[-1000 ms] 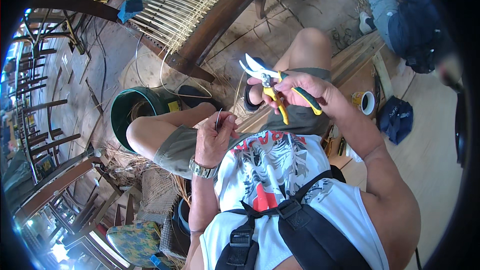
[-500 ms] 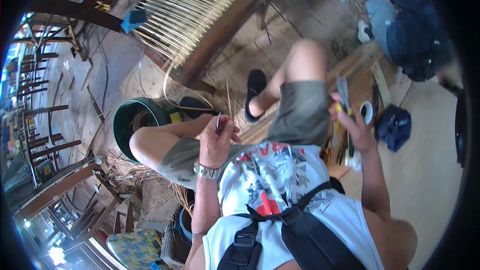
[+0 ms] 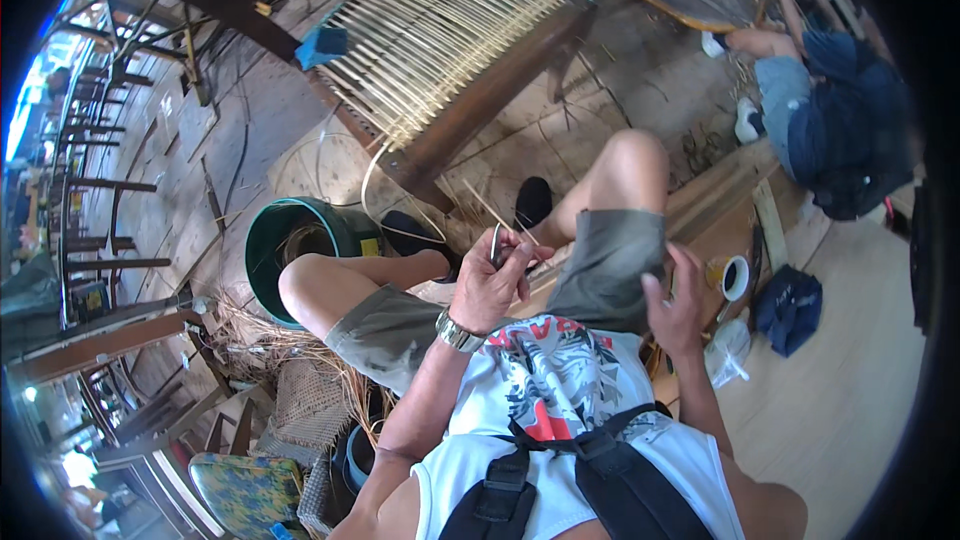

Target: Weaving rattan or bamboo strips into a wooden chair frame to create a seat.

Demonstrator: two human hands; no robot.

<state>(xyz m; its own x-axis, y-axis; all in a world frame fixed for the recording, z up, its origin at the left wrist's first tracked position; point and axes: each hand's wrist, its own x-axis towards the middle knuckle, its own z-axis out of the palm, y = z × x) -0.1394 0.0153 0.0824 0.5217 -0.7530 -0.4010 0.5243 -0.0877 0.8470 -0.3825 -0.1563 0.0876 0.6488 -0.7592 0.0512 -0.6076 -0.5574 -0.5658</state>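
My left hand (image 3: 490,288), wearing a metal watch (image 3: 459,331), is closed around a small, shiny, curved metal tool (image 3: 496,244) whose kind is mostly hidden by the fingers. A thin pale cane strip (image 3: 487,204) crosses at its fingertips; whether it is gripped I cannot tell. Over my right thigh, my right hand (image 3: 680,312) has its fingers apart, with nothing visible in it. In front stands a wooden chair seat frame (image 3: 480,90) strung with rows of pale cane strands (image 3: 440,30). One loose strand (image 3: 366,185) hangs from its near corner, and blue tape (image 3: 322,46) sticks to its left side.
A green bucket (image 3: 262,280) stands beside my left knee, near heaped cane scraps (image 3: 270,340). At right are a white-rimmed cup (image 3: 735,278), a dark blue cloth bundle (image 3: 790,310) and a clear plastic bag (image 3: 728,350). Another person (image 3: 840,130) sits at far right.
The yellow-handled tool that was in my right hand is gone from it, and that hand has come lower and closer to my thigh. My left hand has shifted right. The view has moved too.
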